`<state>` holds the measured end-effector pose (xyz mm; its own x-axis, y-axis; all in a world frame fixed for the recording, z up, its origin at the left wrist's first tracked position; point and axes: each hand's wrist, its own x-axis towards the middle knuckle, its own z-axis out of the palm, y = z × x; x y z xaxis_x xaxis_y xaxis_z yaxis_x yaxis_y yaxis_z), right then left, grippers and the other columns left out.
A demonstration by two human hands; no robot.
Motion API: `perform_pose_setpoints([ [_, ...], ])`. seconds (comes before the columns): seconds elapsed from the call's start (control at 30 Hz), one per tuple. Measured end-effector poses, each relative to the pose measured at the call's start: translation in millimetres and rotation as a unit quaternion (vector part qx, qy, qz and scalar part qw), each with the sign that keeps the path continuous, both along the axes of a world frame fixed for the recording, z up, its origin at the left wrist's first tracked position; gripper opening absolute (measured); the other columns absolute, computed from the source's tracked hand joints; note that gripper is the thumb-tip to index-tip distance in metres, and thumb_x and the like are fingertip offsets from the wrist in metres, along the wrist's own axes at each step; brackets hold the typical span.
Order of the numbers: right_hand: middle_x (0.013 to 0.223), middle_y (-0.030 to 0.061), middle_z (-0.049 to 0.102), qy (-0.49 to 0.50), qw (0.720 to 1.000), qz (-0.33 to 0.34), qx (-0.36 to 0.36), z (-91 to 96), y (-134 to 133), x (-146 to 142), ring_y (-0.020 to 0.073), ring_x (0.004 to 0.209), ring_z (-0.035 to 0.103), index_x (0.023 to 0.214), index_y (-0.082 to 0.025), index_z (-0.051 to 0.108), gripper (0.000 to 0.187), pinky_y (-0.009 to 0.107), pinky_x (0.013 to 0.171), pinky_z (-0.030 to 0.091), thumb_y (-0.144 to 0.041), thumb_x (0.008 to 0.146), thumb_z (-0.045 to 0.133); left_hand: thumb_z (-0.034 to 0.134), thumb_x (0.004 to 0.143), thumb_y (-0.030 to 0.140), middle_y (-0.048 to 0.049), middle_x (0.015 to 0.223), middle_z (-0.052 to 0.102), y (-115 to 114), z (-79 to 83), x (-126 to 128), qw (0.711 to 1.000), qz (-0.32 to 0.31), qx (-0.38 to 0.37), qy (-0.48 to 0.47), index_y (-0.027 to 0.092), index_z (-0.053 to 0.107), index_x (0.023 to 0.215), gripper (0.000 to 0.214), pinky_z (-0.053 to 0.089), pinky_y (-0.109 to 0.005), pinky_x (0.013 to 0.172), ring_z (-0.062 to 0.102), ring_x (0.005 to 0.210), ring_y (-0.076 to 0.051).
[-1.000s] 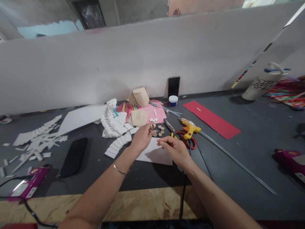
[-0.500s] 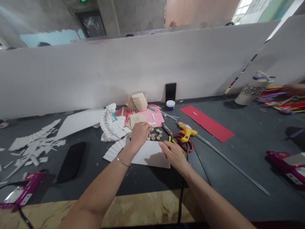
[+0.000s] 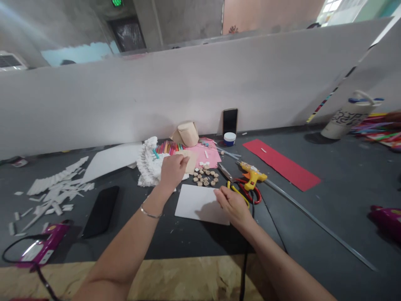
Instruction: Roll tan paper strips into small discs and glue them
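The left hand (image 3: 173,170) and right hand (image 3: 232,205) are both curled; whether either grip holds anything cannot be told. A white card (image 3: 197,202) lies on the desk (image 3: 175,244), partly hidden by the right hand, with small round discs (image 3: 206,183) just beyond it and a yellow glue gun (image 3: 252,178) farther right.

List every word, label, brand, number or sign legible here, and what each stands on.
None reads clearly.
Green lit sign, top edge: blurred.
Pale bottle with black markings, right: markings cannot be made out as words.
Magenta plastic tool with white patches, left: any print too small.
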<state>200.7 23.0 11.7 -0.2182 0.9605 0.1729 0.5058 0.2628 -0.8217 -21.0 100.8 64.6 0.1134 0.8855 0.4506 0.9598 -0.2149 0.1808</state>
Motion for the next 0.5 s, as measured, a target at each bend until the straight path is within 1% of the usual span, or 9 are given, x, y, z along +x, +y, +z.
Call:
perform_pose_setpoints([
  [0.07, 0.052, 0.0016, 0.051, -0.030, 0.999, -0.008, 0.035, 1.2, -2, 1, 0.0154, 0.051, 0.048, 0.054, -0.022, 0.041, 0.046, 0.027, 0.054, 0.032, -0.046, 0.093, 0.033, 0.038, 0.096, 0.033, -0.0073, 0.072, 0.066, -6, 2.5, -23, 1.000, 0.019, 0.005, -0.006, 0.017, 0.064, 0.075, 0.037, 0.041, -0.032, 0.072, 0.061, 0.074, -0.021],
  [0.13, 0.057, 0.0037, 0.057, -0.033, 0.997, -0.005, 0.066, -1.1, -3, 0, 0.0167, 0.057, 0.053, 0.056, -0.021, 0.047, 0.045, 0.028, 0.058, 0.035, -0.045, 0.093, 0.036, 0.036, 0.096, 0.028, -0.0094, 0.090, 0.069, -10, 3.0, -41, 1.000, 0.029, -0.001, 0.001, 0.016, 0.065, 0.094, 0.032, 0.043, -0.033, 0.077, 0.063, 0.087, -0.022],
  [0.17, 0.064, 0.0047, 0.062, -0.023, 0.997, -0.003, 0.072, -3.3, -4, -1, 0.0173, 0.062, 0.057, 0.063, -0.021, 0.054, 0.039, 0.027, 0.061, 0.037, -0.042, 0.092, 0.039, 0.035, 0.096, 0.025, -0.0104, 0.101, 0.069, -10, 2.2, -47, 0.999, 0.026, -0.016, 0.011, 0.015, 0.064, 0.102, 0.031, 0.044, -0.034, 0.081, 0.062, 0.095, -0.023],
  [0.2, 0.073, 0.0055, 0.067, -0.010, 0.997, -0.002, 0.073, -5.9, -4, -2, 0.0178, 0.067, 0.059, 0.074, -0.020, 0.061, 0.032, 0.027, 0.063, 0.039, -0.038, 0.091, 0.041, 0.036, 0.095, 0.022, -0.0111, 0.109, 0.067, -10, 0.7, -51, 0.998, 0.010, -0.042, 0.036, 0.015, 0.063, 0.108, 0.031, 0.044, -0.035, 0.086, 0.060, 0.103, -0.023],
  [0.27, 0.083, 0.0054, 0.071, 0.003, 0.998, 0.013, 0.063, -11.3, -3, -4, 0.0178, 0.072, 0.062, 0.096, -0.020, 0.065, 0.024, 0.026, 0.066, 0.041, -0.032, 0.089, 0.046, 0.044, 0.091, 0.018, -0.0092, 0.112, 0.067, -6, -4.0, -52, 0.993, -0.033, -0.085, 0.072, 0.017, 0.066, 0.104, 0.025, 0.043, -0.034, 0.092, 0.058, 0.108, -0.022],
  [0.3, 0.083, 0.0050, 0.071, -0.005, 0.998, 0.024, 0.061, -13.5, -3, -4, 0.0178, 0.072, 0.062, 0.098, -0.021, 0.066, 0.023, 0.026, 0.066, 0.041, -0.032, 0.089, 0.048, 0.049, 0.089, 0.017, -0.0077, 0.111, 0.068, -2, -6.9, -50, 0.989, -0.055, -0.104, 0.088, 0.019, 0.068, 0.100, 0.022, 0.043, -0.033, 0.093, 0.058, 0.109, -0.022],
  [0.37, 0.072, 0.0045, 0.069, -0.044, 0.995, 0.054, 0.076, -16.5, -1, -5, 0.0178, 0.067, 0.061, 0.082, -0.020, 0.067, 0.026, 0.027, 0.065, 0.040, -0.036, 0.090, 0.048, 0.058, 0.083, 0.016, -0.0071, 0.109, 0.068, 6, -12.4, -44, 0.981, -0.085, -0.131, 0.112, 0.021, 0.069, 0.095, 0.018, 0.042, -0.034, 0.093, 0.058, 0.109, -0.023],
  [0.43, 0.065, 0.0047, 0.065, -0.079, 0.989, 0.075, 0.098, -17.3, 1, -5, 0.0172, 0.064, 0.058, 0.066, -0.019, 0.062, 0.039, 0.028, 0.064, 0.038, -0.040, 0.094, 0.044, 0.063, 0.078, 0.015, -0.0088, 0.102, 0.069, 15, -16.8, -38, 0.976, -0.093, -0.150, 0.124, 0.020, 0.070, 0.089, 0.013, 0.043, -0.035, 0.091, 0.059, 0.106, -0.024],
  [0.5, 0.063, 0.0050, 0.064, -0.096, 0.986, 0.081, 0.113, -16.6, 2, -4, 0.0166, 0.063, 0.057, 0.062, -0.019, 0.060, 0.044, 0.027, 0.064, 0.037, -0.040, 0.096, 0.040, 0.064, 0.077, 0.015, -0.0097, 0.091, 0.069, 23, -19.6, -36, 0.975, -0.088, -0.164, 0.124, 0.018, 0.069, 0.079, 0.006, 0.043, -0.033, 0.085, 0.062, 0.098, -0.024],
])
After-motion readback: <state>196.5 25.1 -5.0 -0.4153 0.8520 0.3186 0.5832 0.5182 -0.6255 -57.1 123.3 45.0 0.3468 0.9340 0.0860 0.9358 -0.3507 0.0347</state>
